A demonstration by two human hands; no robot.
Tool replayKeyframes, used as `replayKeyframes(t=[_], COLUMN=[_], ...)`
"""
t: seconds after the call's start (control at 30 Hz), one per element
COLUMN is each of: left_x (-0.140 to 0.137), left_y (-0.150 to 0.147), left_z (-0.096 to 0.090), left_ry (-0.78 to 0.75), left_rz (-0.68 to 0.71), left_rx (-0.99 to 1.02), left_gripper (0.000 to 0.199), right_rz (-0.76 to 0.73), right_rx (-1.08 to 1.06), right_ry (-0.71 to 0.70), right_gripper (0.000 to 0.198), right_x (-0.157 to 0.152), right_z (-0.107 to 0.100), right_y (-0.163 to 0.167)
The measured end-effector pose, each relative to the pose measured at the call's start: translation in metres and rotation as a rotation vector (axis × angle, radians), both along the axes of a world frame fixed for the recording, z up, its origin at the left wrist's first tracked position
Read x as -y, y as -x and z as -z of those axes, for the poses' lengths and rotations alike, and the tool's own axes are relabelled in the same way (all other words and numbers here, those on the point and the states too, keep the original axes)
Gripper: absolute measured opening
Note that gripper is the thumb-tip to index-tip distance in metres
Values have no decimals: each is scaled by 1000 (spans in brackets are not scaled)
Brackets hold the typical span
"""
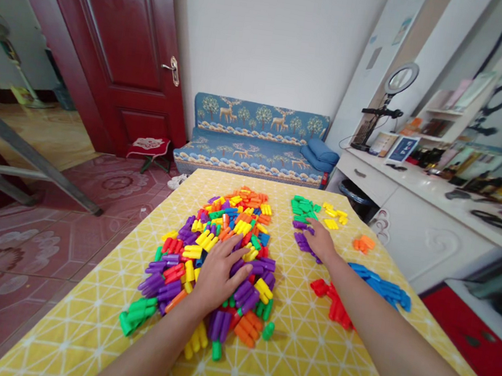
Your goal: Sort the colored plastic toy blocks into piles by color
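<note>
A big mixed pile of plastic building blocks, shaped like joined finger-like tubes, covers the left-middle of the table. My left hand lies on this pile with fingers spread, palm down, no block visibly gripped. Over at a small group of purple blocks, my right hand touches or hovers just above them, its fingertips stretched out and apart. Just beyond it are green blocks and yellow blocks. Red blocks and blue blocks sit by my right forearm, which partly hides them; orange blocks lie farther right.
A yellow patterned cloth covers the table. Behind it stands a blue sofa. To the right is a white dressing table with a ring light. A red stool stands near the door.
</note>
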State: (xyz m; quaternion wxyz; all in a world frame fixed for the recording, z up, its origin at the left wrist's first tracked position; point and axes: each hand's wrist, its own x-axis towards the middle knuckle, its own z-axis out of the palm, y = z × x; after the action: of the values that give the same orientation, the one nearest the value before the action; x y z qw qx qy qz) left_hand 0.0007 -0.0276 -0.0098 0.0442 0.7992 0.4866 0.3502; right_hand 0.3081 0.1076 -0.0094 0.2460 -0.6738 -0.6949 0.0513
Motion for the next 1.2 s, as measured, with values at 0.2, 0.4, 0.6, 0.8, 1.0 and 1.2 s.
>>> replayKeyframes(t=[0.2, 0.4, 0.6, 0.8, 1.0, 1.2], left_x=[0, 0, 0, 1, 1, 1], left_y=[0, 0, 0, 0, 0, 0], left_z=[-1, 0, 0, -1, -2, -1], left_ry=[-5, -5, 1, 16, 14, 10], left_rz=[0, 5, 1, -7, -2, 1], left_rx=[5, -3, -3, -5, -2, 7], left_gripper=[35, 37, 38, 39, 39, 38], right_rz=[-118, 20, 106, 40, 23, 18], right_rx=[43, 59, 64, -15, -69, -29], right_ry=[18, 5, 128, 166, 170, 190], right_gripper=[34, 36, 37, 34, 31, 27], right_x=[0, 12, 32, 45, 47, 55], right_z=[-4, -11, -6, 3, 3, -4], right_y=[7, -18, -52, -56, -45, -36])
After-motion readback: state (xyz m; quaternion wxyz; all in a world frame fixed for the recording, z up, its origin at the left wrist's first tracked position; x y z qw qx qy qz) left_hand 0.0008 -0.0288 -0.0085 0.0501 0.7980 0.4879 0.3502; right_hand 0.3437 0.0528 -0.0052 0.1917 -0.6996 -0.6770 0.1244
